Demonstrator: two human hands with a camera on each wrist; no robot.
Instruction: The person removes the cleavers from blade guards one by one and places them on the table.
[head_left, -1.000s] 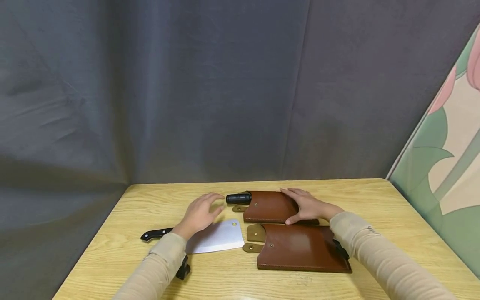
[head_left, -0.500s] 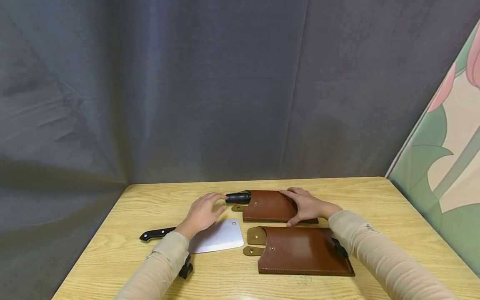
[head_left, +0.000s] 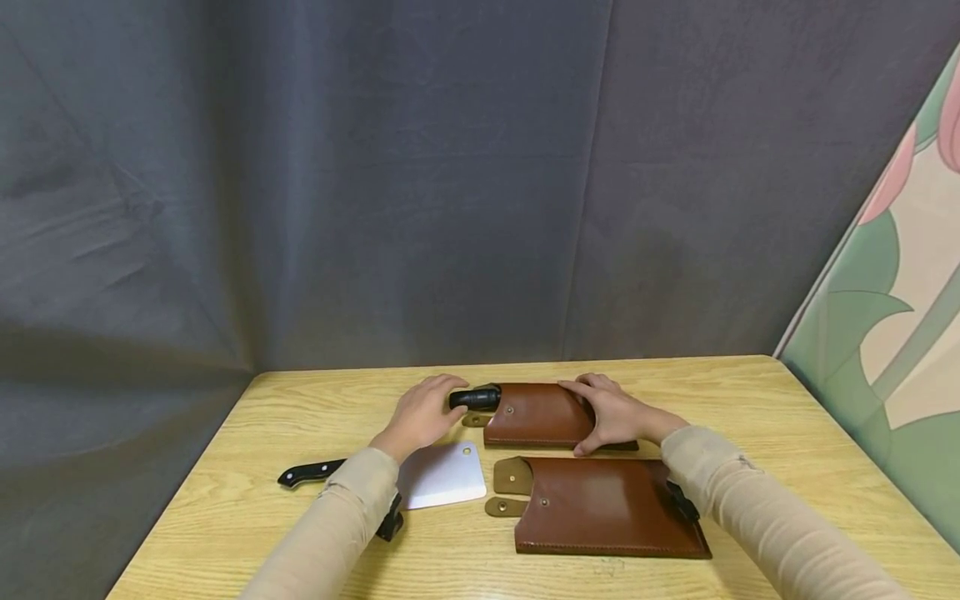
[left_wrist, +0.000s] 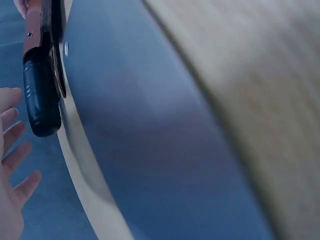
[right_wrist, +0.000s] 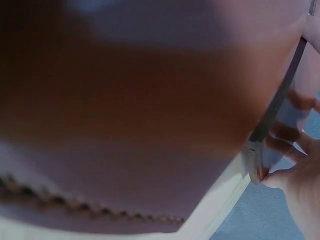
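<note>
On the table's far side lies a brown leather sheath [head_left: 536,412], with a knife's black handle [head_left: 475,400] sticking out of its left end. My right hand [head_left: 611,412] spans this sheath, thumb at the near edge and fingers toward the far edge, gripping it across. Around the handle's end my left hand [head_left: 423,414] stands with thumb and fingers apart; in the left wrist view its fingers [left_wrist: 15,155] are spread, with a gap to the handle. Under the left wrist lies a bare cleaver [head_left: 444,477], its black handle [head_left: 309,472] pointing left.
A second brown sheath [head_left: 600,508] lies nearer, its flap and snap strap [head_left: 506,507] open at the left; no handle shows there. A dark curtain [head_left: 450,183] hangs behind the wooden table [head_left: 225,500]. A flower-patterned panel [head_left: 900,333] stands at right.
My left hand has moved right and slightly forward, its fingers now around the knife handle's end. My right hand stays on the far sheath. The nearer sheath has shifted slightly toward the front.
</note>
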